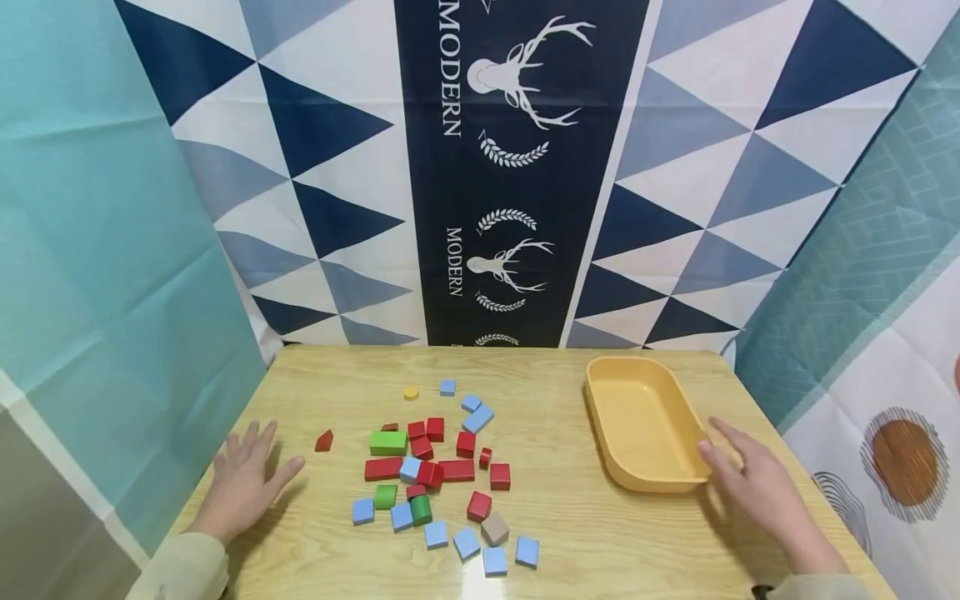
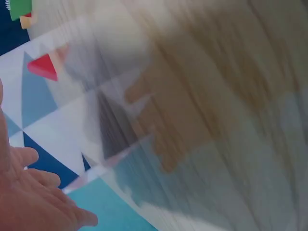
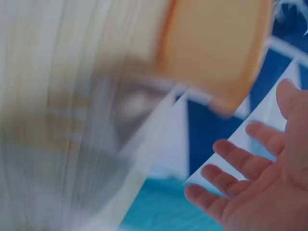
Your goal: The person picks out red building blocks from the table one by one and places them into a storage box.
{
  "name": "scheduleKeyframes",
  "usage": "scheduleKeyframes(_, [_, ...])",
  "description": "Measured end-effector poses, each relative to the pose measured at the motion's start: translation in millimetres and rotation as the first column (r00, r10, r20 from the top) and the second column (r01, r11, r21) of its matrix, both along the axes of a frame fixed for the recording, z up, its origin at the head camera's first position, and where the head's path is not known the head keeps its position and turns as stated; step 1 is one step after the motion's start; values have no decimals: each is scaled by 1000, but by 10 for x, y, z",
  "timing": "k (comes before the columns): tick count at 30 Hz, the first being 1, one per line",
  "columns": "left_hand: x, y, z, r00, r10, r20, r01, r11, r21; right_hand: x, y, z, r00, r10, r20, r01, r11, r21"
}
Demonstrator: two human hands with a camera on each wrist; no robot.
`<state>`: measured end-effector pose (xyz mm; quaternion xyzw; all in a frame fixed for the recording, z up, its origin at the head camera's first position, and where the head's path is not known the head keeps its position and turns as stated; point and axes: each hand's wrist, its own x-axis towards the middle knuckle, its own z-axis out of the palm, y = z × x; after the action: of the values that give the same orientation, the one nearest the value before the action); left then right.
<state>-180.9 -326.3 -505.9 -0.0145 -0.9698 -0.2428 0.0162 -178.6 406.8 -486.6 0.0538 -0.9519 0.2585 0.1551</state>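
My left hand (image 1: 242, 483) is spread over the left side of the table, holding nothing; the nearest piece is a small red pointed block (image 1: 324, 441). In the left wrist view its fingers (image 2: 45, 179) are apart, with the red block (image 2: 44, 67) beyond them. At the right, my right hand (image 1: 761, 483) hovers by the right side of a yellow tray (image 1: 645, 484), fingers extended and nothing gripped. The right wrist view shows loosely spread fingers (image 3: 243, 161) and a blurred tray (image 3: 211, 48); whether the fingertips touch its rim I cannot tell.
Toy blocks lie scattered mid-table: several red ones (image 1: 456, 471), several blue ones (image 1: 436, 535), a light green block (image 1: 388, 442), a dark green cylinder (image 1: 422, 509), a tan cube (image 1: 495, 529) and a yellow disc (image 1: 411, 392). A patterned curtain (image 1: 525, 192) hangs behind the table.
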Motion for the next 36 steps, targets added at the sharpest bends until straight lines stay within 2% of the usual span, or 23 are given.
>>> scheduleKeyframes(2, [6,85,42,1000,5,-15,-5,1000,2,74,-209,-7,995,72,-76,-74,997,-20])
scheduleKeyframes(4, [19,208,99,999,11,-40,-11,1000,4,124,-399,-24,983,128,-132,-127,992,13])
scheduleKeyframes(6, [33,375,167,996,9,-85,-8,1000,14,161,-552,-49,975,164,-153,-158,986,47])
scheduleKeyframes(9, [63,661,244,983,-27,-179,31,999,20,189,-737,-87,977,159,-139,-149,985,81])
scheduleKeyframes(12, [76,951,298,955,-96,-279,99,995,-6,207,-882,-99,992,112,-63,-107,991,86])
scheduleKeyframes(15, [79,1202,332,934,-172,-313,170,985,-35,204,-1027,-88,996,88,-1,-87,990,109])
scheduleKeyframes(19, [34,1442,319,925,-285,-252,272,959,-86,191,-1248,-71,994,106,3,-106,986,128])
scheduleKeyframes(23, [-60,1608,252,919,-368,-141,351,927,-130,196,-1467,-75,987,145,-67,-133,978,159])
scheduleKeyframes(27, [-151,1745,185,900,-430,-69,416,896,-152,208,-1625,-102,968,202,-150,-174,968,180])
scheduleKeyframes(30, [-196,1827,147,893,-449,-27,438,883,-169,216,-1688,-132,956,230,-181,-198,964,180])
scheduleKeyframes(34, [-225,1909,146,894,-448,17,443,879,-174,237,-1705,-152,952,239,-189,-208,963,169])
scheduleKeyframes(36, [-236,1951,174,895,-446,12,441,881,-169,246,-1696,-155,950,245,-193,-214,963,166])
